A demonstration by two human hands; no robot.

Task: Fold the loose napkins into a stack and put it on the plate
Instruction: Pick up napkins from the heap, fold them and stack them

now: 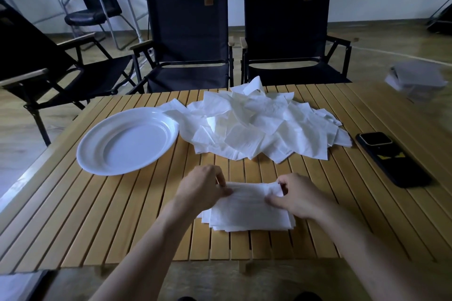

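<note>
Seen from above, two bare forearms reach over the near edge of a slatted, honey-coloured wooden table (122, 215). Near the middle of that edge lies a low stack of folded white paper napkins (247, 223), its layers slightly uneven. The top napkin (249, 199) is partly folded, and both hands hold it at its far edge. The left hand (203, 188) pinches its far left corner between thumb and curled fingers, and the right hand (296, 197) pinches its far right corner the same way, thumb (274, 201) lying on the paper. The sheet stretches between the two hands, and its near part rests flat on the stack. Beyond the hands, towards the far edge, a large rumpled heap of loose white napkins (259, 124) spreads across the middle of the table. A round white plastic plate (85, 151) sits towards the left edge, its right rim touching the heap and nothing on it. A black smartphone (391, 159) lies near the right edge, just beside the heap. Behind the far edge stand two black folding fabric chairs (190, 39), side by side.
</note>
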